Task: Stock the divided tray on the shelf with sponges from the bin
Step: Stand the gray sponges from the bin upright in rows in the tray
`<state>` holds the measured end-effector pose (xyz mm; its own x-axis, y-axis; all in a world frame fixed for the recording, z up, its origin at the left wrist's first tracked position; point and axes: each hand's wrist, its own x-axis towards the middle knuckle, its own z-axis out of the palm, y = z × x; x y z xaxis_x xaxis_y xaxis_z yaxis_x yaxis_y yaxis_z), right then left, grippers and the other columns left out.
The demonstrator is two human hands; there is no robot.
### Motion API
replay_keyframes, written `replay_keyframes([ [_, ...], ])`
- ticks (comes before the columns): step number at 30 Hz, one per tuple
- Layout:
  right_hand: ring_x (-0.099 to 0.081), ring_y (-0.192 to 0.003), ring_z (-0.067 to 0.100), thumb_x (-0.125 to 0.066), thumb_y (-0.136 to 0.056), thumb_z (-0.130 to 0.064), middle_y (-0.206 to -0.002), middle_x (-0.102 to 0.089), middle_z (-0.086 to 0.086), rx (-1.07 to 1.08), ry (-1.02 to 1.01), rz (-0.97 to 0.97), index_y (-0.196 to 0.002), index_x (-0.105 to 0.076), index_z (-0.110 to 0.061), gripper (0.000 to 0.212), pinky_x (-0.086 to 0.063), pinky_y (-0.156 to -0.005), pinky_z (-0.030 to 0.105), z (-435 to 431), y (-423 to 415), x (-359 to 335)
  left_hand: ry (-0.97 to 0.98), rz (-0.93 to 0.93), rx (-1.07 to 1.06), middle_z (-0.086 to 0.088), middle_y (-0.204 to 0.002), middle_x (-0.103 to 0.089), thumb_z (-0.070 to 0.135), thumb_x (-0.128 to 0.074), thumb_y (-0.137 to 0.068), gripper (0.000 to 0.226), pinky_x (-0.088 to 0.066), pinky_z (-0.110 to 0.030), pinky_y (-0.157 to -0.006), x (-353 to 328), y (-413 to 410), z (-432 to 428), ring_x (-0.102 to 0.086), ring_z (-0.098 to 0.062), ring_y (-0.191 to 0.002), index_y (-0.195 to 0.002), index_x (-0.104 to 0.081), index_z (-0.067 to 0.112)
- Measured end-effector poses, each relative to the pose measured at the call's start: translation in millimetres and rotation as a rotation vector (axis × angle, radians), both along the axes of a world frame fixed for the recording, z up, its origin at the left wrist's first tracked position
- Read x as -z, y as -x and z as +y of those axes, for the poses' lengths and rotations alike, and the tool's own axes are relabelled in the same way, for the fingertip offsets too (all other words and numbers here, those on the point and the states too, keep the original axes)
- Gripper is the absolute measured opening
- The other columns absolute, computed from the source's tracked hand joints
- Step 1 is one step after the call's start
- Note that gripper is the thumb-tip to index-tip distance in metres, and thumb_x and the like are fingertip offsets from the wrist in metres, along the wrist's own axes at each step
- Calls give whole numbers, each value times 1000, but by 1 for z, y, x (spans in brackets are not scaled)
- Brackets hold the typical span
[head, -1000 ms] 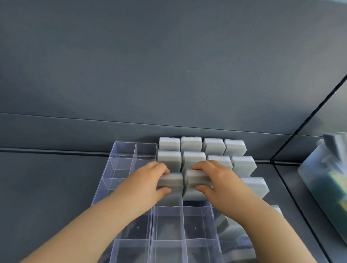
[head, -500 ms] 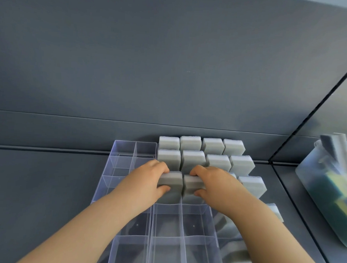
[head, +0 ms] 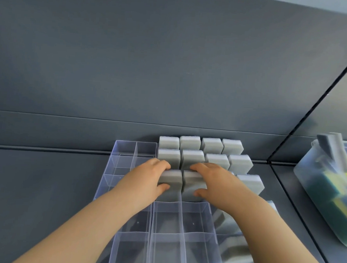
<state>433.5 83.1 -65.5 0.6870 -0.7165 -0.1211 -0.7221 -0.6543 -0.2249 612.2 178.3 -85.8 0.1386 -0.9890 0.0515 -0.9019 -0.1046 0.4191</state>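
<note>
Clear tray (head: 127, 148) lies on the shelf (head: 43, 184), bin (head: 327, 193) to its right. Left hand (head: 145, 182) and right hand (head: 220, 185) each clasp a grey sponge (head: 170, 181), side by side in third-row cells. Recommend pressing both down level, upright, flush with the stocked sponges (head: 190, 144).

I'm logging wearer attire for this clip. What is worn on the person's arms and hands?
Nothing shows: the left hand and right hand are bare, with no gloves, rings or watch visible. The left forearm and right forearm are bare to the frame edge, no sleeves in view.
</note>
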Motion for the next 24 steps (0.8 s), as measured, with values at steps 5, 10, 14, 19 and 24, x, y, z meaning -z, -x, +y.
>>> replay_keyframes([
  [5,-46,-116,15,-63,-81,-35,-135,-43,-8,-1,-26,-44,-135,-33,-35,62,-40,-84,29,0,5,-3,46,-125,30,14,-131,-42,44,-50,-91,46,-44,-27,-82,-5,3,1,-45,-10,-114,-133,-38,31],
  [10,-47,-115,13,-62,-83,-32,-136,-43,-9,-8,-25,-82,-136,-33,-34,60,-38,-82,24,2,13,-9,105,-249,34,14,-131,-42,42,-44,-94,44,-45,-29,-81,-11,12,7,-40,-10,-119,-136,-36,30],
  [14,-40,-123,10,-58,-87,-34,-138,-42,-12,-28,-20,-177,-136,-35,-33,54,-37,-87,21,8,30,-18,168,-337,31,11,-127,-48,39,-44,-94,43,-45,-30,-78,-19,26,20,-45,-14,-115,-135,-40,28],
  [19,-47,-78,-7,-54,-88,-42,-131,-48,-15,-5,-15,-333,-130,-41,-38,44,-33,-74,15,25,62,-21,308,-333,31,2,-98,-67,24,-76,-73,41,-50,-28,-55,-33,55,46,-66,-18,-86,-111,-65,15],
  [24,-51,-107,8,-53,-89,-38,-127,-52,-13,36,31,-400,-127,-47,-34,39,-37,-80,18,47,84,-12,293,-362,14,4,-91,-67,27,-73,-74,37,-44,-23,-50,-29,79,69,-65,-14,-76,-108,-67,16],
])
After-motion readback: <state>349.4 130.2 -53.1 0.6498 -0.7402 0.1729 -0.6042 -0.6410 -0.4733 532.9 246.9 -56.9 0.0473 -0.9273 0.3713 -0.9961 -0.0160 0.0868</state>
